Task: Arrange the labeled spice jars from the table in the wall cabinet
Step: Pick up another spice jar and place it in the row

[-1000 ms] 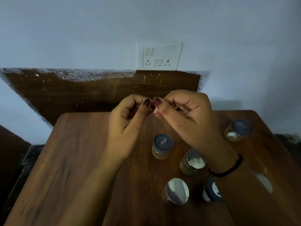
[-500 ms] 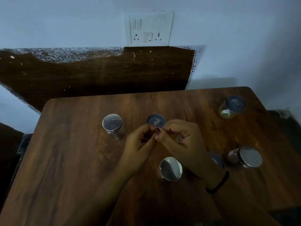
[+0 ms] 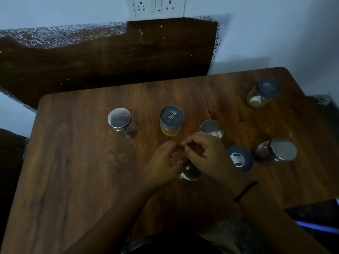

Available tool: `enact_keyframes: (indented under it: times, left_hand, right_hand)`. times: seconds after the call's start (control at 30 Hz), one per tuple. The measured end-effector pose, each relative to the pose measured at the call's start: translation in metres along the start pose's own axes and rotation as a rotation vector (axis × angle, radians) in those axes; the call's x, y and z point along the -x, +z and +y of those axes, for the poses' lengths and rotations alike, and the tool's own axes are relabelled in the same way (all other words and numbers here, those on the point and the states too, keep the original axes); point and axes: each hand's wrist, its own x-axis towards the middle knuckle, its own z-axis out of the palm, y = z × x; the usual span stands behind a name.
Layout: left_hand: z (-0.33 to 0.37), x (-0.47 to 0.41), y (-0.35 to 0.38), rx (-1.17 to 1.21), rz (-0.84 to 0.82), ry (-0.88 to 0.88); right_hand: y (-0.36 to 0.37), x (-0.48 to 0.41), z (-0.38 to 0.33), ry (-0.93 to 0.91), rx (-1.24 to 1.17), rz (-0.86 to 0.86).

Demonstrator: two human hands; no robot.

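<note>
- Seven spice jars on the wooden table (image 3: 77,171), all standing upright: long axis vertical, lids up twd the camera.
- Far row, left to right:
  - left steel-lid jar (image 3: 119,119).
  - centre blue-lid jar (image 3: 171,116), glass w/ yellowish contents, rectangular mark on the lid running roughly near–far.
  - mid steel-lid jar (image 3: 211,128), partly hidden behind the R hand (image 3: 205,156).
- far-right blue-lid jar (image 3: 269,88) stands alone near the table's far right corner, well apart from the rest. A white label patch on its side faces near-left.
- right steel-lid jar (image 3: 283,151) and near blue-lid jar (image 3: 238,159) stand just beside each other, right of the hands.
- near steel-lid jar (image 3: 190,174) sits under both hands, mostly covered.
- L hand (image 3: 163,165) & R hand: fingers curled, tips meeting over that jar. Can't tell if they pinch anything or touch the lid.
- Black band (image 3: 244,191) on the R wrist.
- Wall behind: socket plate (image 3: 158,6) above a dark wood panel (image 3: 110,57).
</note>
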Motion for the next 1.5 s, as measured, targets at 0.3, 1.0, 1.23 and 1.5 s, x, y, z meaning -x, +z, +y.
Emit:
enact_keyframes:
  times: [0.3,1.0,1.23,1.5]
  left_hand:
    - [-0.003,0.004,0.010,-0.327,-0.188,-0.350]
    - [0.001,0.019,-0.032,0.398,-0.055,-0.190]
    - [0.051,0.025,-0.068,0.509,0.096,-0.101]
    - [0.111,0.043,-0.092,0.565,0.338,-0.029]
  right_hand:
    - [0.005,0.028,0.045,0.196,0.437,-0.528]
    - [-0.038,-0.026,-0.031,0.217,-0.099,-0.247]
    - [-0.056,-0.048,-0.078,0.122,-0.440,-0.200]
    - [-0.053,-0.043,-0.093,0.031,-0.685,-0.283]
